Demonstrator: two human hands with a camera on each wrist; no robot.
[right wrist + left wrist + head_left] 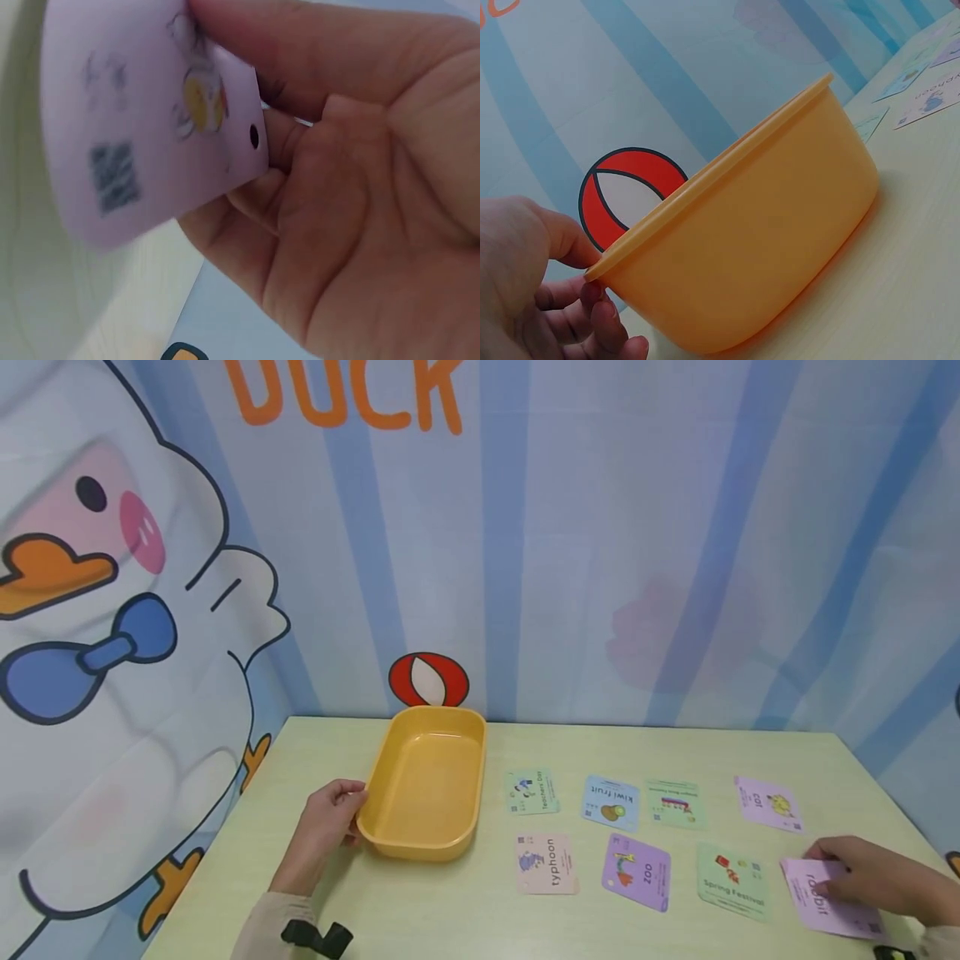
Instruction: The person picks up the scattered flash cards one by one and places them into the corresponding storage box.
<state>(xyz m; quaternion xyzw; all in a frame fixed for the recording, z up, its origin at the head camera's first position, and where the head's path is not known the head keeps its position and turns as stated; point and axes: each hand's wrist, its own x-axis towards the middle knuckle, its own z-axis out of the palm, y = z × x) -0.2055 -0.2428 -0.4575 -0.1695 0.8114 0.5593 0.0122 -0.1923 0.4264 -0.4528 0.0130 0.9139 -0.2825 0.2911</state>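
Pinches rabbit card (825,916) in right hand (883,878), near right edge of bench (600,935). Grips yellow tray (416,850) at rim with left hand (327,817), well left of card.

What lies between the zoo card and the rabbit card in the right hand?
In the head view, the green Spring Festival card lies between the zoo card and the rabbit card.

The yellow basin (427,785), oblong with rounded corners and a lipped rim, stood open side up, its left rim pinched by the left hand (330,818). Well to the basin's right and nearer than its near end, the right hand (885,877) held the pink-lilac "rabbit" card (821,914), printed face up and tilted, between thumb and fingers.
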